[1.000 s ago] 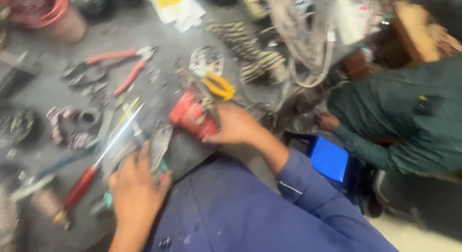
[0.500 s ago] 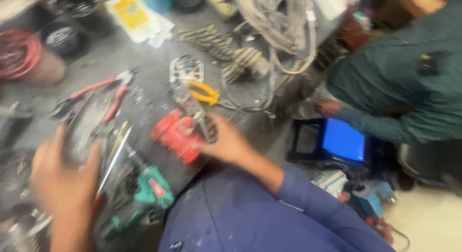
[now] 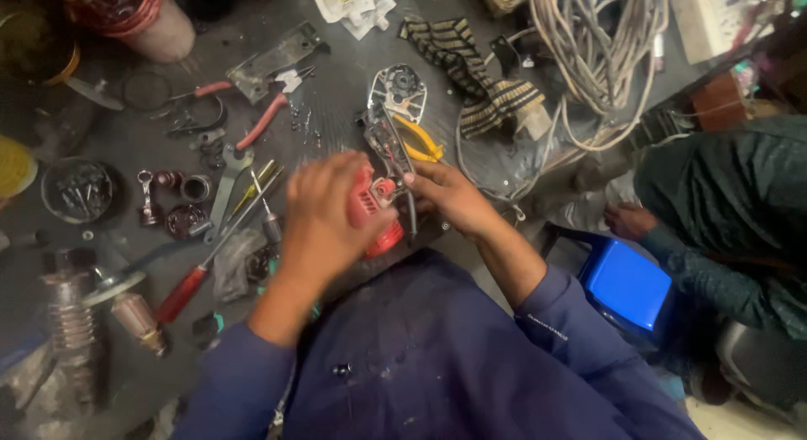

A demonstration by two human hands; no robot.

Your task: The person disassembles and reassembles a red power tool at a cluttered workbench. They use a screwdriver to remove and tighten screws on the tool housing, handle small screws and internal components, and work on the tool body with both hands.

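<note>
Where the dark workbench point(image 3: 353, 95) spreads under scattered tools, a grey cable bundle point(image 3: 597, 53) fills its far right corner. A round dish point(image 3: 80, 188) at the left holds small metal parts. At the near edge both hands grip the red power-tool housing point(image 3: 374, 209): left hand point(image 3: 324, 217) curled over it, right hand point(image 3: 450, 196) pinching its metal plate. Red-handled pliers point(image 3: 244, 121) lie beyond.
</note>
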